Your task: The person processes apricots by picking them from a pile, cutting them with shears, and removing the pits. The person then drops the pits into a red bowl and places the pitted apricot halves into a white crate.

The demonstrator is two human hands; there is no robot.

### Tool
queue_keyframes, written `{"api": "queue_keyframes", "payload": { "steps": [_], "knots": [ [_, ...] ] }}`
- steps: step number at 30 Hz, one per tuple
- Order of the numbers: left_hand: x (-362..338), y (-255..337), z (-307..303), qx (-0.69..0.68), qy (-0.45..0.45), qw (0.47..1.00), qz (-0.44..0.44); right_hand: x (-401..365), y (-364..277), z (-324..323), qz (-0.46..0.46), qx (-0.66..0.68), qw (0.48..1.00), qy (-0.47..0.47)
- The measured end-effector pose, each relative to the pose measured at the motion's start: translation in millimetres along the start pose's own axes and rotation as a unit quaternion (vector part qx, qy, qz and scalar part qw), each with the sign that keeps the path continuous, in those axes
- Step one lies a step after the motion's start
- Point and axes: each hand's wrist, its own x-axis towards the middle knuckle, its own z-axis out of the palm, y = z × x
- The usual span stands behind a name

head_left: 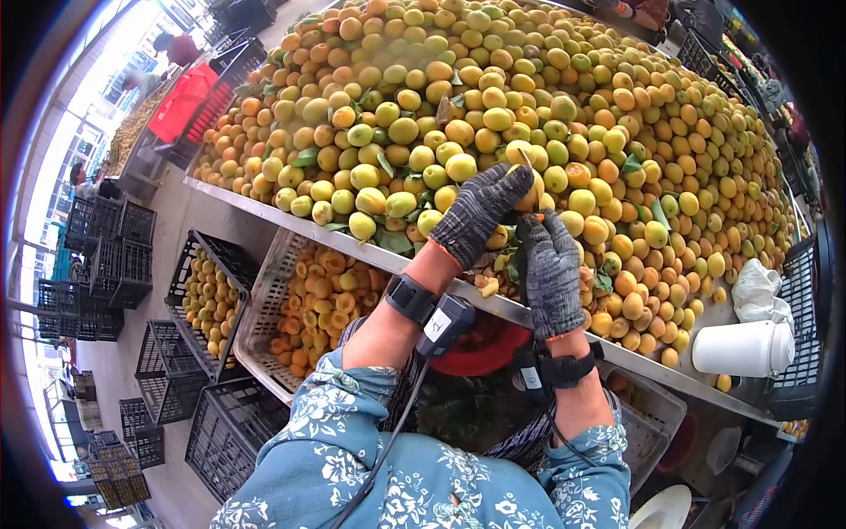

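Note:
My left hand [483,212], in a dark grey knitted glove, is closed around a yellow-orange apricot [530,194] at the edge of the heap. My right hand [552,275], gloved alike, has its fingers pinched together just below that fruit. What it pinches is hidden; a small orange bit shows at its fingertips. A thin pointed sliver sticks up beside the apricot, too small to name. Under the hands, cut fruit pieces [487,285] and leaves lie at the table's edge. The large heap of apricots [493,115], green-yellow to orange, spreads beyond both hands.
A pale crate [256,339] of halved apricots stands below the table's metal edge [352,249] on the left. A red basin [480,353] sits beneath my wrists. Black crates [238,432] line the left floor. A white container [743,349] lies at right.

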Motion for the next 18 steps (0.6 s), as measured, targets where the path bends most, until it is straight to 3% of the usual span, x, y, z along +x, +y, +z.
{"api": "queue_keyframes", "payload": {
  "steps": [1,2,4,5,6,7,8,9,10,11,15,18],
  "knots": [
    [1.3,6.0,-1.2,-0.123,-0.009,0.982,-0.143,-0.5,2.7,1.7,-0.114,-0.074,0.991,0.014],
    [1.1,5.1,-0.4,-0.123,-0.009,0.982,-0.144,-2.3,3.0,0.9,-0.114,-0.074,0.991,0.014],
    [2.4,2.8,2.5,-0.179,-0.002,0.974,-0.138,-2.1,-27.5,-1.1,0.113,0.177,0.978,0.009],
    [1.2,-3.1,1.2,-0.180,0.000,0.974,-0.139,-3.2,-26.7,-0.6,0.113,0.176,0.978,0.007],
    [-1.3,-15.5,-1.0,-0.016,-0.004,1.000,-0.015,-4.1,-25.3,0.2,0.102,0.155,0.983,0.010],
    [-3.5,-31.0,-3.1,0.150,-0.007,0.983,0.110,-4.6,-25.6,1.0,0.090,0.134,0.987,0.012],
    [-2.8,-49.4,4.1,0.084,0.071,0.988,0.109,-7.7,-31.9,0.9,0.090,0.135,0.987,0.011],
    [-2.2,-45.7,3.9,0.085,0.071,0.988,0.108,-12.0,-44.3,0.3,0.095,0.083,0.992,0.000],
    [-1.5,-42.2,3.8,-0.124,0.093,0.987,-0.042,-14.2,-50.5,0.2,0.100,0.032,0.994,-0.012],
    [-1.2,-38.8,3.6,-0.326,0.108,0.920,-0.191,-14.4,-47.9,1.6,0.100,0.033,0.994,-0.012],
    [2.1,-23.6,0.5,-0.433,0.085,0.858,-0.263,-12.5,-37.6,7.0,0.108,0.092,0.989,-0.027],
    [1.9,-5.6,3.0,-0.362,0.066,0.877,-0.310,-7.5,-35.3,8.8,0.099,0.106,0.989,-0.015]
  ]
}}
